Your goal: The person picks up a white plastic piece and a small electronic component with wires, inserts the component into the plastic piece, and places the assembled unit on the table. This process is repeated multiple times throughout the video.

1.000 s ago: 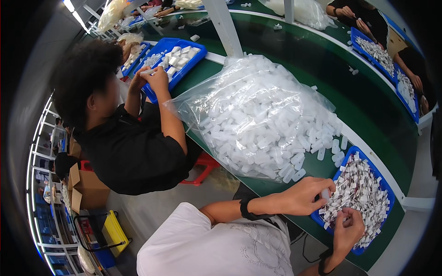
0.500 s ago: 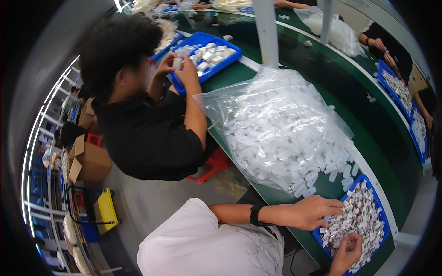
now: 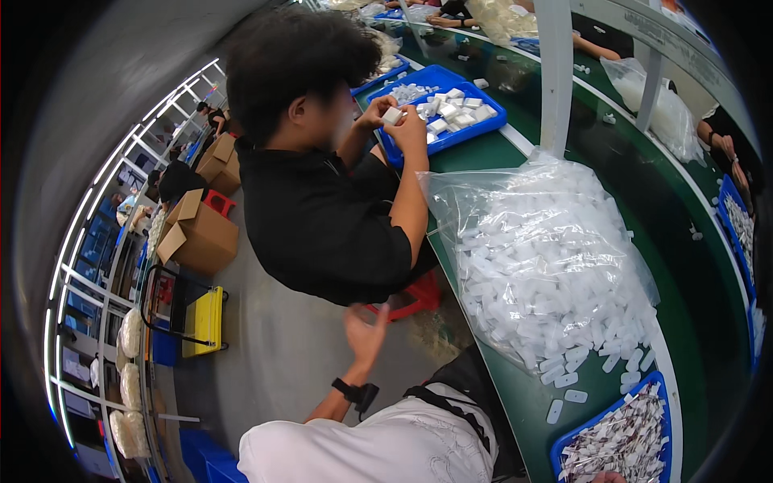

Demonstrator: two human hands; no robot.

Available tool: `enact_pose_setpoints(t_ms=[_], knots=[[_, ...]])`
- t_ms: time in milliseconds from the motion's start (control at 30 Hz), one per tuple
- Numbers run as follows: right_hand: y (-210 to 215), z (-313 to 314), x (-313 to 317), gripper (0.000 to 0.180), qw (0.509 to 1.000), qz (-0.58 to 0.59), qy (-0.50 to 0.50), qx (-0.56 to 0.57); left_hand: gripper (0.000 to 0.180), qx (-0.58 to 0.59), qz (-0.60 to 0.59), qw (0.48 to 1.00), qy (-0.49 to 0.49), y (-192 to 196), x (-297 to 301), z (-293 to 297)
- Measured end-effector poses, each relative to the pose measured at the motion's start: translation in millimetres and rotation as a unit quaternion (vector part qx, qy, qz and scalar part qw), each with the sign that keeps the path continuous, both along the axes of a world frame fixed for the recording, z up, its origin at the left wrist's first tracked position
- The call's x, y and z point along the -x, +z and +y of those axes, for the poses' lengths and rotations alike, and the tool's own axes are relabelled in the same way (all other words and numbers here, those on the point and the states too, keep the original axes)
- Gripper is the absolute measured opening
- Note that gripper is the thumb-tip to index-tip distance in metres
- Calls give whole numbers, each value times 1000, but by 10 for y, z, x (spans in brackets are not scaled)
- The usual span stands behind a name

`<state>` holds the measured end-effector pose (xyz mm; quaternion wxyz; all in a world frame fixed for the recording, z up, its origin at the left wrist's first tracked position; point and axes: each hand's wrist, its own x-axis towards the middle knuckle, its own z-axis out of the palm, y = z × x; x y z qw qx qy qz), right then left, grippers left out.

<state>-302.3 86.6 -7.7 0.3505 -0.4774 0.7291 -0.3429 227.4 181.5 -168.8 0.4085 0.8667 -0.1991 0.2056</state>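
Note:
My left hand [image 3: 366,334] hangs over the floor beside the bench, close behind the co-worker's back. It is empty, with thumb and fingers apart, and a little blurred. Only a sliver of my right hand [image 3: 609,477] shows at the lower edge, over the blue tray [image 3: 564,441]; its fingers are hidden. Many small white pieces with dark reddish parts [image 3: 620,439] fill that tray. Beyond it lies a large clear plastic bag [image 3: 547,258] full of flat, translucent white pieces. Several of these loose pieces [image 3: 576,396] have spilled onto the green bench [image 3: 515,402].
A seated co-worker [image 3: 322,217] in black handles a white block [image 3: 392,116] above a blue tray [image 3: 498,113] of similar blocks. A post [image 3: 555,80] rises behind the bag. A cardboard box [image 3: 205,233] and a yellow-decked trolley [image 3: 205,322] stand at left.
My left hand has left the tray and swung left over the floor. My right hand has mostly dropped out of the lower edge. The view has turned left.

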Motion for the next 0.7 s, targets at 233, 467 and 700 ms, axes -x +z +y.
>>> enact_pose_setpoints(t_ms=[233, 467, 700], knots=[[-46, -5, 16, 20, 999, 22, 11, -37, 61, -4, 129, 953, 274, 129, -1345, -27], [76, -31, -129, 15, 999, 9, 5, 43, 21, -88, -297, 948, 78, 427, -2022, 1288], [147, -182, -179, 13, 993, -26, 50, 107, 40, -24, 365, 895, 253, -1124, -1102, 2322]])
